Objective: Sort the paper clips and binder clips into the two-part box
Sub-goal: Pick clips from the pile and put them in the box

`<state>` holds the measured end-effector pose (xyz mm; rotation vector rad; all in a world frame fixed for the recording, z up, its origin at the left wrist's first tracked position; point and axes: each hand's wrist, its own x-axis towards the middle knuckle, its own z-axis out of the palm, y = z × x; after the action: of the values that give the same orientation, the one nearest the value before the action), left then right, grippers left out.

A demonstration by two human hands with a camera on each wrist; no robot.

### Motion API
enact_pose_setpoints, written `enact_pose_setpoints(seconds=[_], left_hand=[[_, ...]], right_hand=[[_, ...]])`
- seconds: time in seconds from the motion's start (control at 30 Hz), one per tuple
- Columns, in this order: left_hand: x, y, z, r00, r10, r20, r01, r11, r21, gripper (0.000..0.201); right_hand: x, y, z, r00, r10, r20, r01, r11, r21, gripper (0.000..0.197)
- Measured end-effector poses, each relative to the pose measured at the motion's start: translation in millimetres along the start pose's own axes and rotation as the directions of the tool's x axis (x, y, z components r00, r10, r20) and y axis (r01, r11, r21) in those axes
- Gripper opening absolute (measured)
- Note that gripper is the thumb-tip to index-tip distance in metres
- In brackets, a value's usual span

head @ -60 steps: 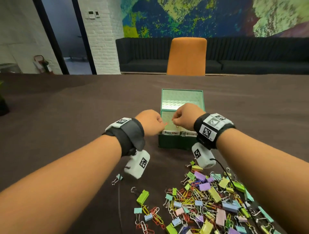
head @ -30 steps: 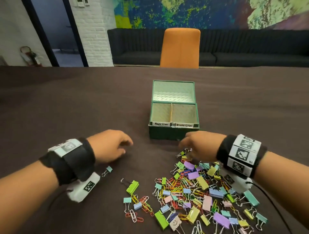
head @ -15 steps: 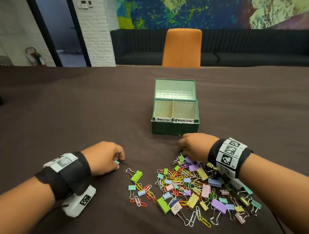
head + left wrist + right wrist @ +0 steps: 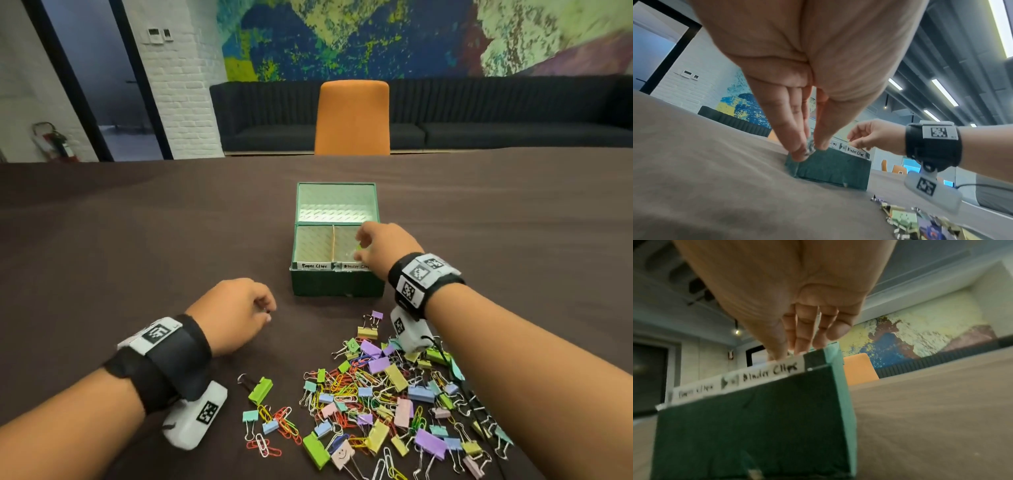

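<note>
- On the dark brown table [image 4: 137,240], near the middle: green two-part box [image 4: 337,282] with its lid [image 4: 337,202] open and tipped back.
- Along the box's near rim: two white labels, "Paper Clips" [image 4: 313,265] on the left and "Binder Clips" [image 4: 354,266] on the right, one for each compartment, with a thin divider between.
- Reaches with the right hand [image 4: 383,250] over the right-hand compartment, the one marked for binder clips, wrist above the near rim.
- Shows thumb and forefinger of that hand apart and loosely bent in the left wrist view; has a small greenish blur just under them in the head view. Cannot tell whether anything is held.
- Holds the left hand [image 4: 236,313] low over the table, to the left of the box and short of it.
- Pinches there, between the thumb and fingertips [image 4: 797,146], a small clip [image 4: 810,146], silvery and too blurred to tell its kind.
- Nearer the body, right of centre: mixed pile of coloured paper clips and binder clips [image 4: 383,394], loose on the table and under the right forearm.
- At the pile's left edge, slightly apart: one lime-green binder clip [image 4: 261,390].
- Beyond the table: orange chair [image 4: 352,116] in front of a dark sofa [image 4: 513,113].
</note>
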<state>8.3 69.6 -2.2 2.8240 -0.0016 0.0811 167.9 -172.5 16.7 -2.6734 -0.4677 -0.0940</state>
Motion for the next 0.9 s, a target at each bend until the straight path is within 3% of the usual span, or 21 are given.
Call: enact_pose_setpoints(seconds=[0.07, 0.2, 0.27, 0.33, 0.43, 0.5, 0.6, 0.7, 0.83, 0.9], left_hand=[[14, 14, -1, 0.997, -0.013, -0.078, 0.006, 0.996, -0.087, 0.011], [48, 44, -7, 0.960, -0.048, -0.277, -0.025, 0.967, -0.252, 0.004], [63, 62, -10, 0.945, -0.047, -0.325, -0.048, 0.959, -0.279, 0.009], [80, 79, -11, 0.943, -0.049, -0.330, -0.054, 0.955, -0.293, 0.017], [104, 97, -4, 0.961, -0.023, -0.275, -0.040, 0.975, -0.220, 0.019], [116, 105, 1, 0.973, -0.003, -0.229, -0.029, 0.990, -0.135, 0.020], [128, 111, 10, 0.993, 0.027, -0.115, -0.035, 0.998, -0.061, 0.020], [125, 109, 14, 0.998, 0.061, -0.035, -0.061, 0.998, 0.009, 0.040], [88, 100, 7, 0.982, 0.183, -0.043, -0.183, 0.983, 0.004, 0.017], [61, 89, 3, 0.970, 0.206, 0.125, -0.214, 0.976, 0.050, 0.010]], right_hand=[[-2, 4, 4, 1.000, 0.009, -0.007, -0.009, 1.000, -0.014, 0.028], [-16, 14, 2, 0.985, -0.103, -0.137, 0.102, 0.995, -0.014, 0.022], [-26, 23, -3, 0.987, -0.109, -0.116, 0.106, 0.994, -0.038, 0.013], [-38, 32, -12, 0.997, -0.081, -0.002, 0.080, 0.994, -0.080, 0.005], [-58, 41, -23, 0.955, -0.031, 0.295, 0.096, 0.973, -0.208, 0.011], [-69, 42, -21, 0.913, -0.015, 0.407, 0.118, 0.966, -0.228, 0.012], [-75, 38, -13, 0.889, -0.035, 0.456, 0.147, 0.966, -0.213, 0.035], [-76, 35, -4, 0.876, -0.089, 0.474, 0.207, 0.957, -0.203, 0.047], [-76, 37, 6, 0.870, -0.148, 0.471, 0.278, 0.935, -0.221, 0.044], [-80, 35, 7, 0.881, -0.184, 0.437, 0.301, 0.929, -0.216, 0.035]])
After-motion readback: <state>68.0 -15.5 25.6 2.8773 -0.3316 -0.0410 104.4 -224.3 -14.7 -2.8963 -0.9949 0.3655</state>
